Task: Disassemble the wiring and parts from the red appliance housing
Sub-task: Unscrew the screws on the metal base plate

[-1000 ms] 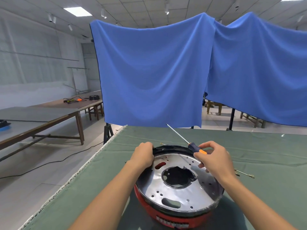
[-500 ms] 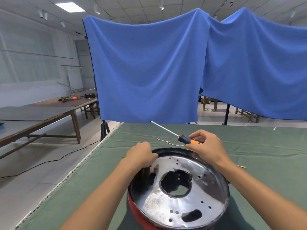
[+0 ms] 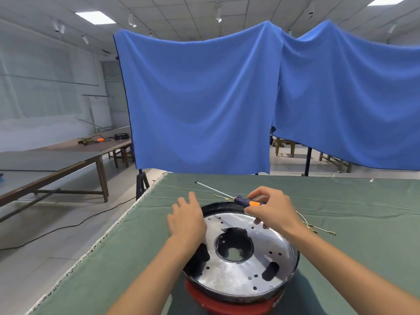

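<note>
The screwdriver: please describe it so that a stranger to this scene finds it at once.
On the green-covered table, look just beyond the round red appliance housing. The right hand pinches the screwdriver there. Its dark blue and orange handle and long straight shaft set it apart from the thin bent wire nearby.

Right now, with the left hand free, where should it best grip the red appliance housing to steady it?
Probably the black rim of the red appliance housing, from the left: the raised lip offers a hold, and the left hand hovers open beside it while the right hand holds the screwdriver.
</note>
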